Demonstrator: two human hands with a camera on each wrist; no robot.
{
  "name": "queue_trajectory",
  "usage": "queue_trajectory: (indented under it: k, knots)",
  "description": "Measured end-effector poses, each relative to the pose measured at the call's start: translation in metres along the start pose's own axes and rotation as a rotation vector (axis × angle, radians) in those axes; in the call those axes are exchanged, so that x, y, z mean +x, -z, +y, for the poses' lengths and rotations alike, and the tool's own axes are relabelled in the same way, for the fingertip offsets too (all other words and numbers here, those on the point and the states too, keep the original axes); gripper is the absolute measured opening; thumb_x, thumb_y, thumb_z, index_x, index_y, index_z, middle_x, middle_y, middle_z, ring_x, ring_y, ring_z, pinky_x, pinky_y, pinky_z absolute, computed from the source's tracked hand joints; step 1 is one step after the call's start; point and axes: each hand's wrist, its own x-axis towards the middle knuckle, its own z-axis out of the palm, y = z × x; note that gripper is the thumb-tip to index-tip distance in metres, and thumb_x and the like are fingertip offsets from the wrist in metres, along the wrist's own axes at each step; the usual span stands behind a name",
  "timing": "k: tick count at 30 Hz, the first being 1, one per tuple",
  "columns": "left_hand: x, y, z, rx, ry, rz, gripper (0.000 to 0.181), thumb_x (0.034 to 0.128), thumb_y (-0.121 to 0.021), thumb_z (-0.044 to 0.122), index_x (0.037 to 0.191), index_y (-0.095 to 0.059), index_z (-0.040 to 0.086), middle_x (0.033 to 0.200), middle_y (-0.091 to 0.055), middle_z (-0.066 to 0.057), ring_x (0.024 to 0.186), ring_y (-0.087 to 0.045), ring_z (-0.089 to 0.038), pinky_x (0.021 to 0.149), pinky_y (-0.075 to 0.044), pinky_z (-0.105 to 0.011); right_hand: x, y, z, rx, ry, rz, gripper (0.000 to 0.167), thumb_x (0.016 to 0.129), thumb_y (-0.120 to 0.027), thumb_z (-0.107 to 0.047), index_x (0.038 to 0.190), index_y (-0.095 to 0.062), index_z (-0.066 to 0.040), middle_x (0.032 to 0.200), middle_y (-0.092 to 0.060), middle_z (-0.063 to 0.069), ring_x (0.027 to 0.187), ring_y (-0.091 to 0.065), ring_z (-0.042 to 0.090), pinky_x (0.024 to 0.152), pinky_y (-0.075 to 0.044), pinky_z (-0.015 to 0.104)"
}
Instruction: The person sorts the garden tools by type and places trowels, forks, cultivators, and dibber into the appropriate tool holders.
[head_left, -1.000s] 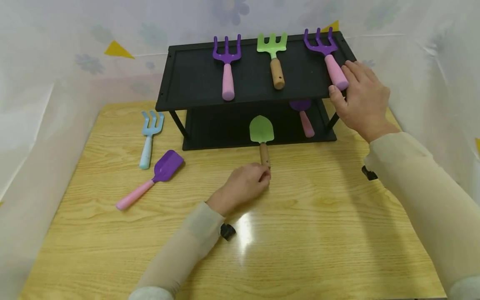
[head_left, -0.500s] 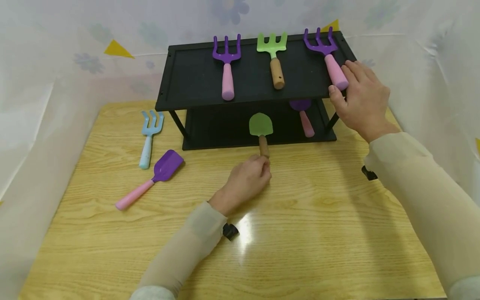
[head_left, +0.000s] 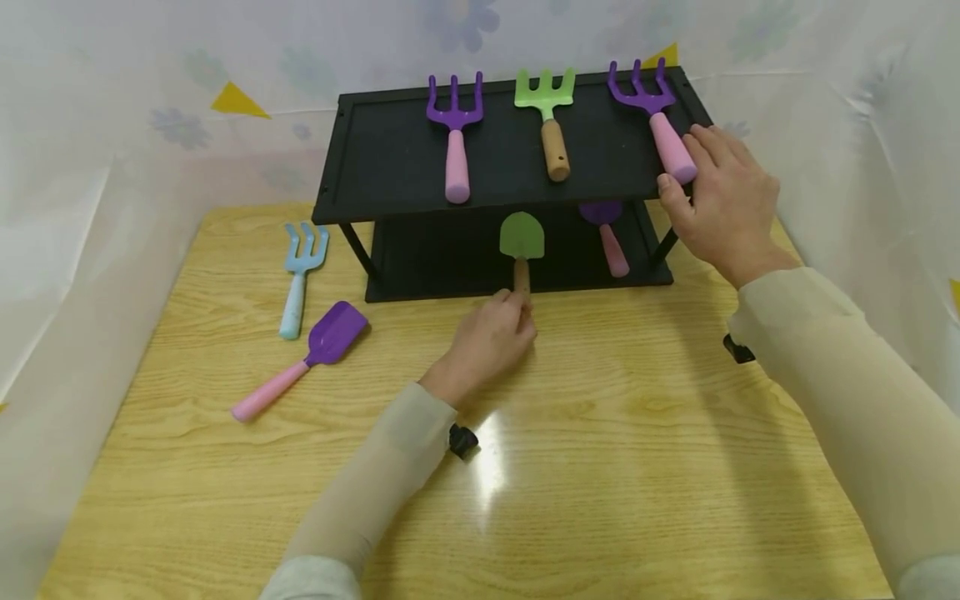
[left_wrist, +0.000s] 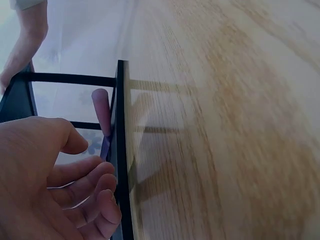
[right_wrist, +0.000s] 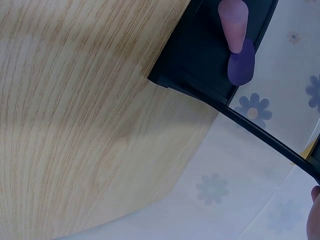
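My left hand touches the wooden handle of a green trowel, whose blade lies over the lower shelf of a black two-tier rack. In the left wrist view the thumb stands apart from loosely bent fingers; the trowel is hidden there. My right hand rests at the upper shelf's right front corner, beside the pink handle of a purple hand fork. Another purple fork and a green fork lie on that shelf.
A purple trowel with a pink handle lies on the lower shelf, its blade partly covered by the upper one. Left of the rack, a light blue fork and a purple scoop lie on the wooden table. Patterned sheeting hangs behind.
My left hand has moved forward towards the rack, and the green trowel has slid further over the lower shelf with it. The right hand has stayed at the corner.
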Motion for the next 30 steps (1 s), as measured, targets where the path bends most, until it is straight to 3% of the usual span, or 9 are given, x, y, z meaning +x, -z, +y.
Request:
queue_trajectory:
  k: [5,14,23,30]
  knots:
    - [0.005,-0.002,0.001,0.014,0.023,-0.009,0.026,0.0977,-0.051,0.023,0.118,-0.062,0.010,0.103,-0.060,-0.004,0.084,-0.059,-0.017,0.069,-0.054,-0.034,0.001,0.000,0.001,0.000,-0.001,-0.003,0.068,0.101,-0.029,-0.049,0.155,-0.033,-0.008,0.162,-0.032,0.008,0.150,-0.028,0.027,0.104,-0.037,0.069]
    - [0.012,-0.007,0.001,0.035,0.045,-0.042,0.052,0.0980,-0.050,0.025,0.146,-0.045,0.005,0.139,-0.052,-0.014,0.119,-0.058,-0.028,0.093,-0.054,-0.043,0.001,-0.001,0.002,0.005,-0.005,-0.011,0.067,0.101,-0.030,-0.047,0.155,-0.032,-0.008,0.163,-0.030,0.008,0.151,-0.026,0.028,0.105,-0.035,0.070]
    - [0.030,0.001,-0.002,0.066,0.017,-0.054,0.049,0.0985,-0.051,0.023,0.144,-0.048,0.005,0.140,-0.053,-0.014,0.121,-0.057,-0.029,0.101,-0.051,-0.042,-0.001,-0.001,0.001,-0.007,-0.007,-0.015,0.067,0.102,-0.029,-0.047,0.155,-0.031,-0.007,0.162,-0.030,0.009,0.150,-0.027,0.029,0.105,-0.036,0.069]
    - [0.027,0.004,0.000,0.008,-0.004,-0.074,0.055,0.0987,-0.048,0.021,0.151,-0.038,0.011,0.147,-0.046,-0.013,0.130,-0.052,-0.029,0.106,-0.048,-0.042,-0.001,-0.001,0.000,0.010,-0.003,0.003,0.067,0.101,-0.029,-0.048,0.155,-0.033,-0.008,0.162,-0.032,0.009,0.150,-0.029,0.029,0.105,-0.037,0.068]
